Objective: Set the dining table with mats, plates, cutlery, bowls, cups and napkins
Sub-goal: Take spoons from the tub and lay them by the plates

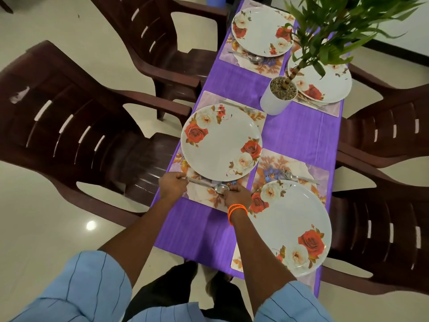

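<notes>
Both hands worked at the near edge of the left-hand place setting. The left hand [173,184] had its fingers curled round the handle end of a steel spoon [209,185], and the right hand [238,195], an orange band [236,211] at its wrist, pinched at the spoon's bowl end; how tightly, could not be told. The spoon lay flat on the floral mat [202,194], just beside the rim of the plate [220,142], running roughly parallel to the worktop's short edge. It was plain polished metal, with a rounded bowl catching light and a slim straight handle. The plate was round and white, printed with red and cream roses with olive leaves at two opposite sides. It sat centred on the mat, which showed orange leaves and blue flowers on a pale lilac ground. A fork [239,107] lay on the far side of the same plate. The worktop [301,135] was covered in purple cloth. Three more settings of the same pattern were laid: a near right plate [294,224] with cutlery beyond it [299,177], a far left plate [262,31] with cutlery at its near side [248,57], and a far right plate [325,82] partly hidden by a white potted plant [278,95]. Dark brown plastic chairs [69,126] stood along both long sides.
</notes>
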